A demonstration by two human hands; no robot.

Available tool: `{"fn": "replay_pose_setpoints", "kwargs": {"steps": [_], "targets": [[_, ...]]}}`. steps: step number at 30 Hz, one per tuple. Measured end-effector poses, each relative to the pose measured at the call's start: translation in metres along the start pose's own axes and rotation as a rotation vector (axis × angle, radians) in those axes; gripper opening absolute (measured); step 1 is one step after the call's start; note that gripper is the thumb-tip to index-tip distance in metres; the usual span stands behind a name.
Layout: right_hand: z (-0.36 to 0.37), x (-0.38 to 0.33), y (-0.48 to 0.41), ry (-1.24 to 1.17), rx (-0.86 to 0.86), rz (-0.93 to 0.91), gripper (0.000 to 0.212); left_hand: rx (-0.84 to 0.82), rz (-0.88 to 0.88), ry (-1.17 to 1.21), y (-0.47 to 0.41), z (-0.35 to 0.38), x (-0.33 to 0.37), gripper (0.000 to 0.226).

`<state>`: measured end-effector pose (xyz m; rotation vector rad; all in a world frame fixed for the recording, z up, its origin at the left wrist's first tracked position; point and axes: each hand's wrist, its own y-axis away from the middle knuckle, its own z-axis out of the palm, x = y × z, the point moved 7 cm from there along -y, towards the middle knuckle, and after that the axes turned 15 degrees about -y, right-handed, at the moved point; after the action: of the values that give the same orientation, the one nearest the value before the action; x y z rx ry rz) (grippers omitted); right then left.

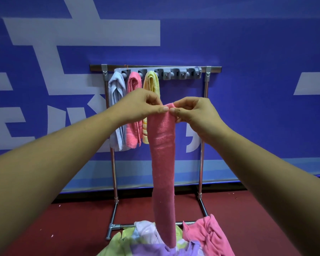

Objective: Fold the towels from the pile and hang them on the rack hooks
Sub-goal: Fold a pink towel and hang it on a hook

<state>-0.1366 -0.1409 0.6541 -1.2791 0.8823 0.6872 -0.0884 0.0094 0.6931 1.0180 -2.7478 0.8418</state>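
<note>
While both arms reach forward, the left hand (146,106) and right hand (190,112) each pinch the top edge of a pink towel (162,163) between thumb and fingertips, hands nearly touching. Towel is folded into a long narrow strip, hanging straight down; its lower end reaches the towel pile (155,241) below. Behind it, a metal rack (203,145) carries a grey hook strip (175,73). Hung at its left end, side by side: pale blue towel (115,100), pink hung towel (134,85), yellow towel (151,82). Blue wall (248,52) behind; red floor (63,218).
</note>
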Motion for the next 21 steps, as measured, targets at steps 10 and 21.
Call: {"fn": "replay_pose_setpoints", "kwargs": {"steps": [10,21], "targets": [[-0.014,0.023,0.001,-0.004,0.016,0.130,0.005,-0.143,-0.030,-0.205,0.009,0.010,-0.017,0.030],[-0.021,0.021,-0.011,0.094,0.016,0.135,0.004,-0.082,-0.140,0.284,0.007,0.024,-0.036,0.026]]}}
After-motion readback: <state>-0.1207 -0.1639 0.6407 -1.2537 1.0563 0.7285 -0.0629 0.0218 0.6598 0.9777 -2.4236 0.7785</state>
